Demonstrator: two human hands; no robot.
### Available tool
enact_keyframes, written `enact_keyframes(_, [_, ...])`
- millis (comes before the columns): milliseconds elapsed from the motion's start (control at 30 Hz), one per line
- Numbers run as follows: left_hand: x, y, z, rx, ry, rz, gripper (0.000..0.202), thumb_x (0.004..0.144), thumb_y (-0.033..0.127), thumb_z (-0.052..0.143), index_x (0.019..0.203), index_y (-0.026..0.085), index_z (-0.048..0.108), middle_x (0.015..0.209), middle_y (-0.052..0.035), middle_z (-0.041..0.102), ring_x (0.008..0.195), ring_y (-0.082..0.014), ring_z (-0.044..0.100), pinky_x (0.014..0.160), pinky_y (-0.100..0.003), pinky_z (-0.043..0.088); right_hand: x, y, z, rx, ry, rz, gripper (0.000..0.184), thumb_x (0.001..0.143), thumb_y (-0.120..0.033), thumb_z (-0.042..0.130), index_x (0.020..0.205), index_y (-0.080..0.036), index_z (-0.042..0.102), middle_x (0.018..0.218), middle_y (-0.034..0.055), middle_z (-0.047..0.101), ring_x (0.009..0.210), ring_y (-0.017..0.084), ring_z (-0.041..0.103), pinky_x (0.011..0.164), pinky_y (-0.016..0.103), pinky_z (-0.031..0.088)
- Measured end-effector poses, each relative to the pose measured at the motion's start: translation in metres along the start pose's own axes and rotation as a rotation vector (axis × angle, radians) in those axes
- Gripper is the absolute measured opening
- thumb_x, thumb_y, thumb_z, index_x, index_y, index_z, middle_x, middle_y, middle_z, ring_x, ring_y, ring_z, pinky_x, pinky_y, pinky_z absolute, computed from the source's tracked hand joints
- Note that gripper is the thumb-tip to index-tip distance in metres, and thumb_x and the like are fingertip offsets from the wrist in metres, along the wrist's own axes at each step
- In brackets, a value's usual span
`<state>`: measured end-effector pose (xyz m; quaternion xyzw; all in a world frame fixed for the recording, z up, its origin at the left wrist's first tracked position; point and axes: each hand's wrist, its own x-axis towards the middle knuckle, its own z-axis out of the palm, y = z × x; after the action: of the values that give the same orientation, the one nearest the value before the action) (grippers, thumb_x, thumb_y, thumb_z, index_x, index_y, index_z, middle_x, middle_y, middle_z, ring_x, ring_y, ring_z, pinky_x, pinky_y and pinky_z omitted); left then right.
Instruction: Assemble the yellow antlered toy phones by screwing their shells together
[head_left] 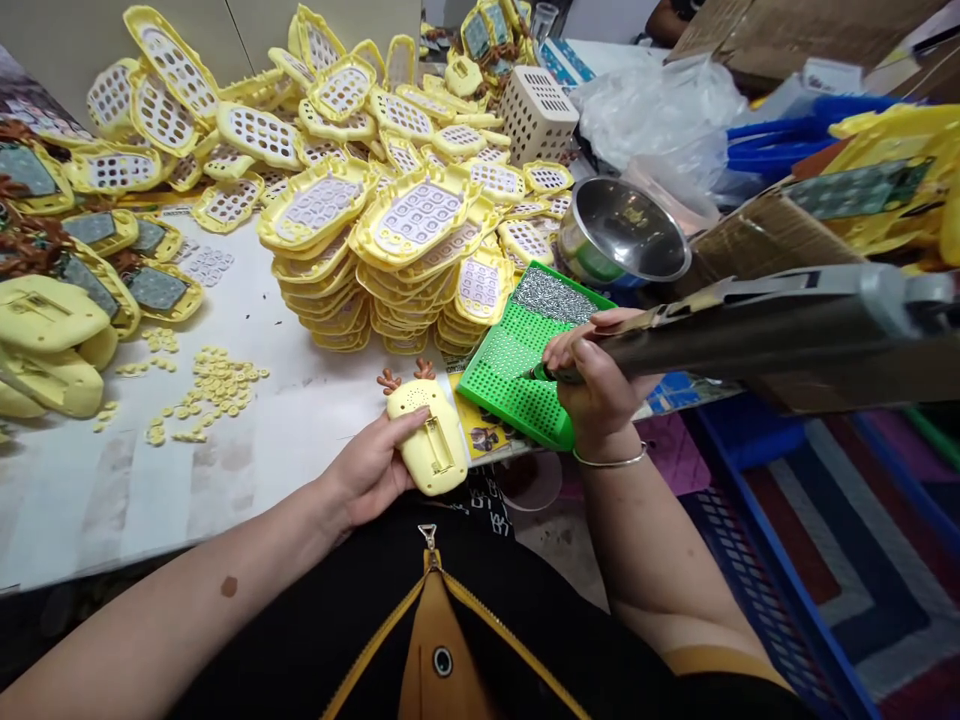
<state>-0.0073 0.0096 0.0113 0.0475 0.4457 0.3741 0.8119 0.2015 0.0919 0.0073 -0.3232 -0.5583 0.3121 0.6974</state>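
My left hand [375,455] is closed around a pale yellow plastic toy [431,440] with brown antlers, its back with the battery slot facing up. In my right hand [604,390] is a dark electric screwdriver [675,340], its body reaching off to the right. The screwdriver's tip points down at a green perforated screw tray [499,385], where rows of small screws sit in the holes. Loose silver screws [551,295] are heaped at the tray's far end. Whether the tip touches a screw, I cannot tell.
Stacks of yellow shells with keypads [409,215] stand behind the toy. Small yellow buttons [214,390] lie scattered at left, near shells with circuit boards [157,290]. A metal bowl [630,230] and a cardboard box [780,290] stand right. A blue crate [780,560] is below.
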Motion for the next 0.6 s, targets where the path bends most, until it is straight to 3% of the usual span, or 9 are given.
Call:
enact_keyframes(433, [0.004, -0.002, -0.005, 0.039, -0.014, 0.01, 0.05, 0.09, 0.026, 0.061, 0.138, 0.019, 0.048, 0.117, -0.0152, 0.071, 0.1, -0.0278, 0.071, 0.091, -0.049, 0.057, -0.001, 0.008, -0.001, 0.008, -0.095, 0.022, 0.02, 0.079, -0.035, 0.072, 0.092, -0.029, 0.057, 0.056, -0.0078, 0.05, 0.043, 0.011, 0.049, 0.045, 0.028, 0.045])
enact_keyframes(600, [0.002, -0.004, 0.0, -0.022, 0.055, 0.088, 0.039, 0.093, 0.026, 0.058, 0.131, 0.019, 0.052, 0.114, -0.0133, 0.071, 0.097, -0.0251, 0.071, 0.088, -0.047, 0.058, -0.004, -0.012, 0.007, 0.072, -0.071, -0.048, 0.015, 0.08, -0.027, 0.07, 0.091, -0.028, 0.061, 0.056, -0.0072, 0.049, 0.044, 0.011, 0.051, 0.047, 0.028, 0.048])
